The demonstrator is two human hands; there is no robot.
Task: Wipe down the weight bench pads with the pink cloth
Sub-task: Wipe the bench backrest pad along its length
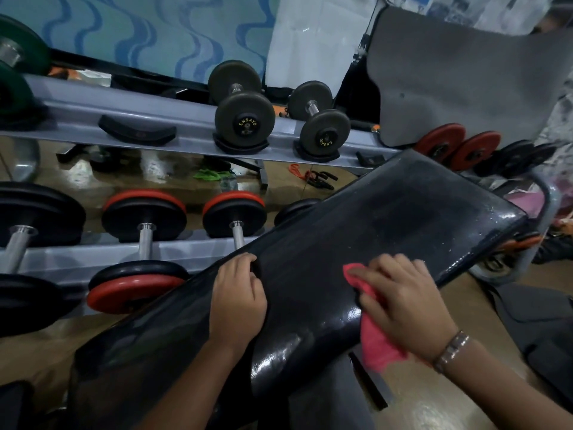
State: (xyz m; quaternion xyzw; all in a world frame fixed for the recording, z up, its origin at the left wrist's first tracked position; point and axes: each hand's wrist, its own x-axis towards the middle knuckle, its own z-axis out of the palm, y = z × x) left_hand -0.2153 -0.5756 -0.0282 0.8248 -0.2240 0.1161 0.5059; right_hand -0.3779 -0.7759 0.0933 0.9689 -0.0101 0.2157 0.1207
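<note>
A long black weight bench pad (387,218) runs diagonally from lower left to upper right, its surface glossy and wet-looking. My left hand (237,301) rests on the pad's far edge with fingers curled over it. My right hand (406,301) presses the pink cloth (376,344) against the pad's near side edge; the cloth bunches under my palm and hangs down below it. A watch sits on my right wrist.
A grey two-tier dumbbell rack (130,119) stands just beyond the bench, with black dumbbells (245,119) above and red-and-black dumbbells (144,221) below. Red weight plates (440,144) and a grey mat (465,76) are at the upper right. Tan floor lies to the right.
</note>
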